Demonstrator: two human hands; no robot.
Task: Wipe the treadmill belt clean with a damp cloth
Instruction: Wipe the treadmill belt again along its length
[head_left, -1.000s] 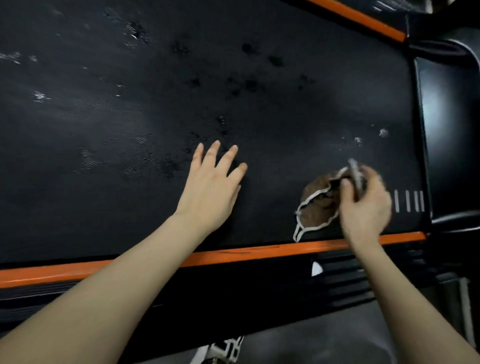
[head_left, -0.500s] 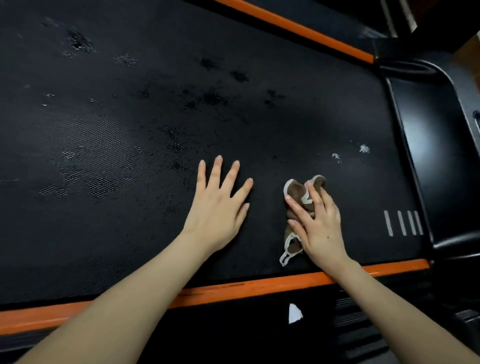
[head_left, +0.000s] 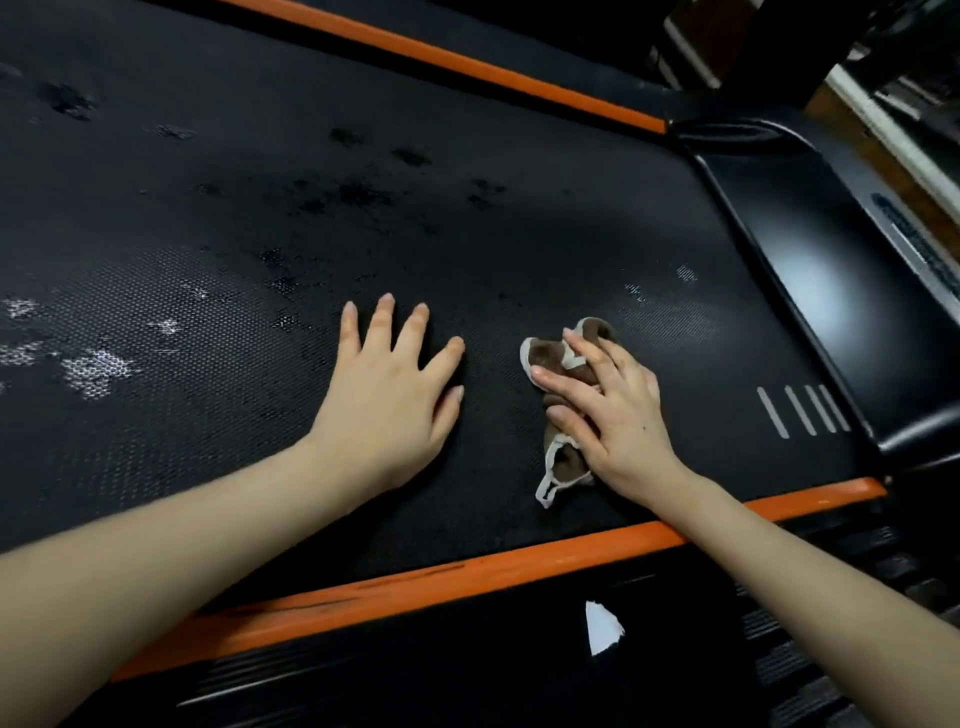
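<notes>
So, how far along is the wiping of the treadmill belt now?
Early, it seems. Done: only the stretch of treadmill belt to the right of the cloth looks mostly clean, apart from small white flecks. In hand: the right hand presses the brown cloth onto the belt, and the left hand rests flat beside it. Left: dark blotches mid-belt and whitish patches further left.

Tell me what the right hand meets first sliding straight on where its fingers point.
The right hand likely meets only bare belt beyond the cloth, then dark spots, missing the left hand.
</notes>
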